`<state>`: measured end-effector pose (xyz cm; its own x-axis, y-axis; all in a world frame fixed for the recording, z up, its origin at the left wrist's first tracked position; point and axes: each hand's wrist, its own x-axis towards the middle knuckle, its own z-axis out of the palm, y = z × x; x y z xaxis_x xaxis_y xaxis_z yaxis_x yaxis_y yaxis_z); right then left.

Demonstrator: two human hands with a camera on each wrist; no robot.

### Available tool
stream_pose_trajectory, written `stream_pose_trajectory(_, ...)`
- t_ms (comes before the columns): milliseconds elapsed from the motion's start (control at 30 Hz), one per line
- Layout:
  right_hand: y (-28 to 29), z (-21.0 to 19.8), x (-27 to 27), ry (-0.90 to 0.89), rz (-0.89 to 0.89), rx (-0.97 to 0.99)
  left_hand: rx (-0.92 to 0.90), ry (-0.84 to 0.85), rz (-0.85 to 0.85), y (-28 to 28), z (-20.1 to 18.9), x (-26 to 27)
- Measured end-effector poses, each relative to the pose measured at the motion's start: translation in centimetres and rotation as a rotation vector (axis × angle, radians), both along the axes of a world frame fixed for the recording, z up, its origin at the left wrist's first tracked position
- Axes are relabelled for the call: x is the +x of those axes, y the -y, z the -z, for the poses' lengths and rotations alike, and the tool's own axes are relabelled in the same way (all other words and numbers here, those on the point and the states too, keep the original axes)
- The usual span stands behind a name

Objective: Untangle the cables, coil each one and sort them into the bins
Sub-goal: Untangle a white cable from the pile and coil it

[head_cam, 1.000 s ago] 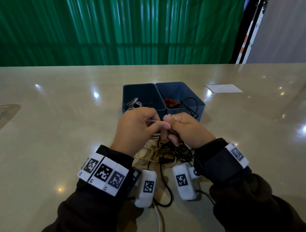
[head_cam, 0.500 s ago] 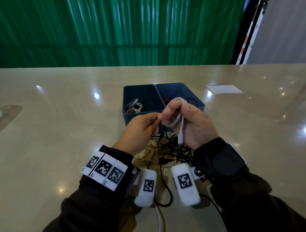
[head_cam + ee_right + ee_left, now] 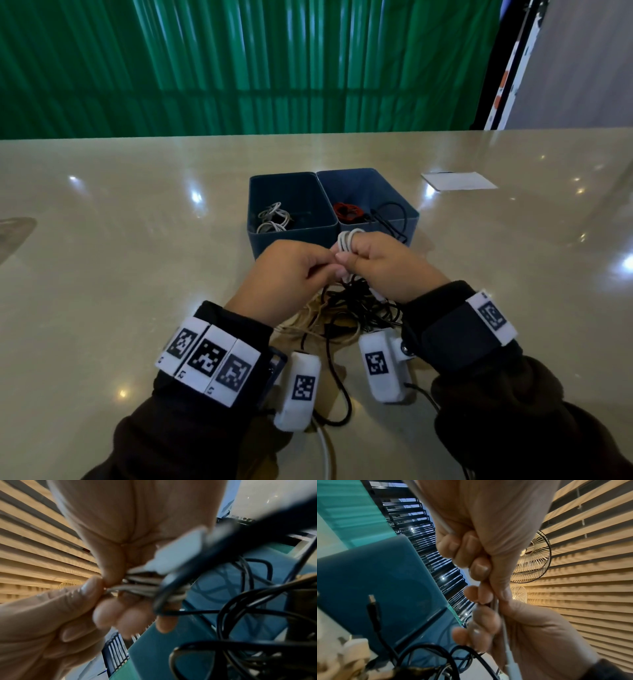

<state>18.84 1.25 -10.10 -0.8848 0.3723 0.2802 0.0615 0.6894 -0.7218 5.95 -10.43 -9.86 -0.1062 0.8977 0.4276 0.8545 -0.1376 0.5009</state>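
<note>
Both hands meet at the centre of the head view, just in front of the bins. The right hand [image 3: 387, 265] has its fingers curled round a white cable [image 3: 346, 240], whose wound loops stick up above the knuckles; the right wrist view shows several pale strands bunched against the palm, with a white plug blurred close to the lens. The left hand [image 3: 291, 274] pinches the same cable where the two hands touch, fingers folded in (the left wrist view shows a thin white strand running through them and on past the other palm).

Below the hands, lower centre of the frame, a tangle of black cables [image 3: 356, 305] lies on the surface [image 3: 120, 274], with beige cord [image 3: 308, 320] mixed into its left side.

Behind the hands two blue bins stand side by side, touching. The left bin [image 3: 284, 178] holds coiled white and grey cables [image 3: 274, 219]. The right bin [image 3: 394, 185] holds a red coil [image 3: 347, 210] and a black cable [image 3: 394, 219] that loops over its near rim.

A white sheet of paper [image 3: 459, 180] lies at the upper right of the surface, well apart from the bins.
</note>
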Motion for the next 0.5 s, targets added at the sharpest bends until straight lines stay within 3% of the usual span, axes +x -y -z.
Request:
stream_pose_trajectory(167,0.76,-0.43,0.60,0.106,-0.078,-0.303,0.071,0.016,-0.066,0.28,-0.39,0.10)
stream_pose_trajectory(333,0.40,-0.06,0.45,0.167,-0.106,-0.340,0.022,0.111,-0.045,0.13,-0.14,0.13)
stream_pose_trajectory(500,0.09,-0.21,0.98,-0.044,-0.228,-0.599,-0.001,0.245,0.065,0.61,-0.54,-0.50)
